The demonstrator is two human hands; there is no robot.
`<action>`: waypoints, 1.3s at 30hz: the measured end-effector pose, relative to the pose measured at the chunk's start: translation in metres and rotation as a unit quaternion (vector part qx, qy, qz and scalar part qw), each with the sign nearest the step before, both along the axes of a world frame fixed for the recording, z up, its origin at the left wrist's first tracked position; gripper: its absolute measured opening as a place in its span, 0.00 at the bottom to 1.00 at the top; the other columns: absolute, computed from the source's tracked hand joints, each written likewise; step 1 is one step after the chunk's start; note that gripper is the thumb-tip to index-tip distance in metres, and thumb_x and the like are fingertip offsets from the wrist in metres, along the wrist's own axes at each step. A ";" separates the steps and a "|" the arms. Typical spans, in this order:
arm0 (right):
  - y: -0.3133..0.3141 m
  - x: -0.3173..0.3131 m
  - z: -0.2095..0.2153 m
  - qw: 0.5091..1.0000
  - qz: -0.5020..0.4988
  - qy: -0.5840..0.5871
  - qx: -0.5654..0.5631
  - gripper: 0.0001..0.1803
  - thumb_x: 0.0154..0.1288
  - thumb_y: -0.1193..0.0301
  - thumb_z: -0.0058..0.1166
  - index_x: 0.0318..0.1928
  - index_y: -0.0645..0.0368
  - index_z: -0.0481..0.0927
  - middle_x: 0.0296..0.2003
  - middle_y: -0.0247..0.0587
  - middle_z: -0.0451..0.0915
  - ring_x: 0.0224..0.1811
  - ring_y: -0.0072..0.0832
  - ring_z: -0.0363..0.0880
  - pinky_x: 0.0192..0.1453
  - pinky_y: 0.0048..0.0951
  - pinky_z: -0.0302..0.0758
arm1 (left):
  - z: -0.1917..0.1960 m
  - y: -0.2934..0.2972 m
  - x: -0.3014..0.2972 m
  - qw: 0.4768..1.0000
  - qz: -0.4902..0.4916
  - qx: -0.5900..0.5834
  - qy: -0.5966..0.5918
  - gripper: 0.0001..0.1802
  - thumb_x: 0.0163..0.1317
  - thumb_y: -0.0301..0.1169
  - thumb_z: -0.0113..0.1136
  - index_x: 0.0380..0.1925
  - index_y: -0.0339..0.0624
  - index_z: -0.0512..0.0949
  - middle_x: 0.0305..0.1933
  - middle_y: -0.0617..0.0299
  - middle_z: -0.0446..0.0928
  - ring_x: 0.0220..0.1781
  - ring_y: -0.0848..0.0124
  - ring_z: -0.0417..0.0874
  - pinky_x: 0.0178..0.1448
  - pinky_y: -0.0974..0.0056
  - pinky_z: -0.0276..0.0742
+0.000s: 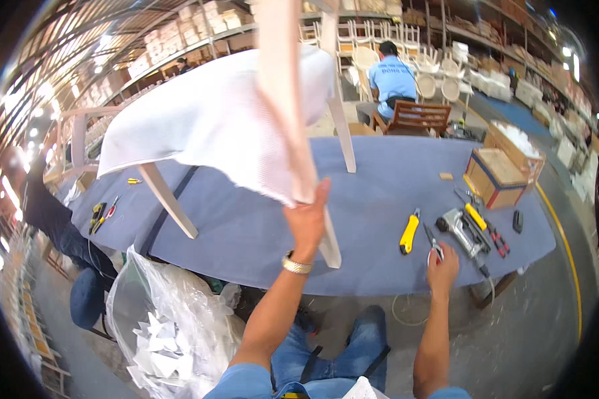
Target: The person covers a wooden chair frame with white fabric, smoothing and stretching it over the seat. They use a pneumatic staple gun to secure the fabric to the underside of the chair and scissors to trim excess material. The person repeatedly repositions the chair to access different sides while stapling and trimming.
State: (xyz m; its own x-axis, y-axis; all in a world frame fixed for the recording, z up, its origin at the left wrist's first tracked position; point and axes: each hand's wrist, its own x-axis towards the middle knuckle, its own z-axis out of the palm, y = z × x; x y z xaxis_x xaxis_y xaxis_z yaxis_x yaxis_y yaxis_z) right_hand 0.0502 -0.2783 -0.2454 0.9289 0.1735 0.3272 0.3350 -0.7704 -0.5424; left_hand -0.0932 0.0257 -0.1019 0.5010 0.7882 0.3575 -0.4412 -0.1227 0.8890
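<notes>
A pale wooden chair frame stands on the table, with white fabric draped over its seat. My left hand, a metal-band watch on its wrist, is wrapped round a front chair leg beside the fabric's hanging corner. At the right, near the table's front edge, my right hand has its fingers closed on the handles of a pair of scissors, blades pointing away from me. A yellow utility knife lies just left of the scissors, and a silver pneumatic staple gun lies to their right.
The table has a blue-grey cover. Pliers and cardboard boxes are at its right, more hand tools at its left. A plastic bag of white scraps stands at front left. A seated person works beyond the table.
</notes>
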 end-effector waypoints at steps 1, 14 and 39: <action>-0.023 0.007 -0.020 0.990 -0.050 0.089 -0.095 0.38 0.60 0.53 0.65 0.69 0.52 0.73 0.68 0.57 0.71 0.71 0.55 0.69 0.80 0.52 0.57 | -0.001 -0.004 0.016 1.000 0.002 0.026 -0.014 0.26 0.63 0.32 0.74 0.55 0.31 0.74 0.49 0.60 0.81 0.47 0.74 0.79 0.53 0.67 0.76; -0.035 0.009 -0.030 0.995 -0.007 -0.089 -0.032 0.24 0.60 0.71 0.64 0.58 0.53 0.78 0.52 0.49 0.79 0.54 0.53 0.76 0.58 0.52 0.72 | 0.031 0.019 -0.048 0.941 -0.230 -0.079 -0.234 0.35 0.70 0.48 0.64 0.68 0.38 0.67 0.64 0.55 0.76 0.65 0.64 0.76 0.69 0.55 0.72; -0.057 -0.042 0.051 0.883 0.099 0.205 0.410 0.33 0.65 0.77 0.63 0.70 0.62 0.69 0.35 0.38 0.83 0.31 0.22 0.79 0.32 0.25 0.74 | 0.108 0.017 -0.035 0.955 -0.208 -0.055 -0.204 0.16 0.64 0.33 0.73 0.48 0.37 0.80 0.39 0.61 0.84 0.32 0.74 0.83 0.29 0.68 0.76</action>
